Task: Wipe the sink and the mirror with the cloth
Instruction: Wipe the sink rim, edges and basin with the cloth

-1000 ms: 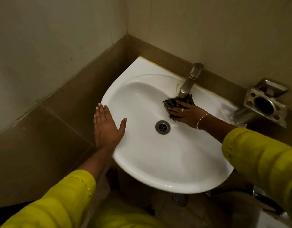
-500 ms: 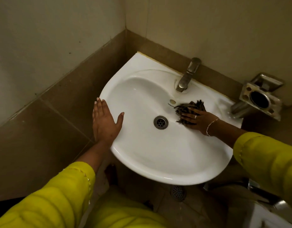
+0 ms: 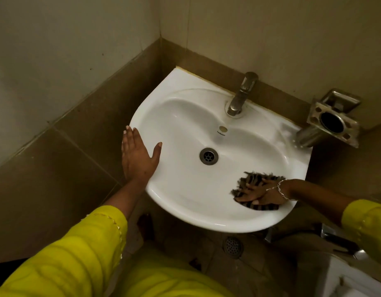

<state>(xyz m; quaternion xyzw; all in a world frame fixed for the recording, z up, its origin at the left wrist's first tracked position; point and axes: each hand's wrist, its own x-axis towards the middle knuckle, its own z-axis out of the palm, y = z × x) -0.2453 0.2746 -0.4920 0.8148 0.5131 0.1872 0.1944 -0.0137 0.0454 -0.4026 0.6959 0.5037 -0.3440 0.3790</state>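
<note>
Nearest the camera, yellow sleeves [image 3: 63, 258] fill the lower edge, the right one cut off by the frame's right side. Below the basin the floor is dim; a round floor drain [image 3: 233, 247] shows there, and a white fixture [image 3: 357, 281] at the bottom right corner is only partly in view and hard to identify.

The white sink [image 3: 185, 202] is fixed into a tiled corner. The right hand [image 3: 263, 193] lies on the inner slope of the bowl near its front right rim, pressing down a dark striped cloth [image 3: 253, 181]. The fingers [image 3: 245, 197] are spread flat over the cloth rather than curled around it, and the hand covers the cloth's middle, so only its frayed edges show. A thin bracelet [image 3: 280, 189] circles the wrist.

The left hand [image 3: 138, 157] rests flat on the sink's left rim, fingers together and released, thumb apart and pointing into the bowl, holding nothing.

Farther in, the metal drain [image 3: 209, 156] sits at the bowl's bottom, apart from both hands. Above it is a small overflow hole with lettering too small to read. The tap [image 3: 241, 95] stands at the back rim. To its right a metal wall holder [image 3: 331, 121] is mounted near the sink's back corner. No mirror is in view.
</note>
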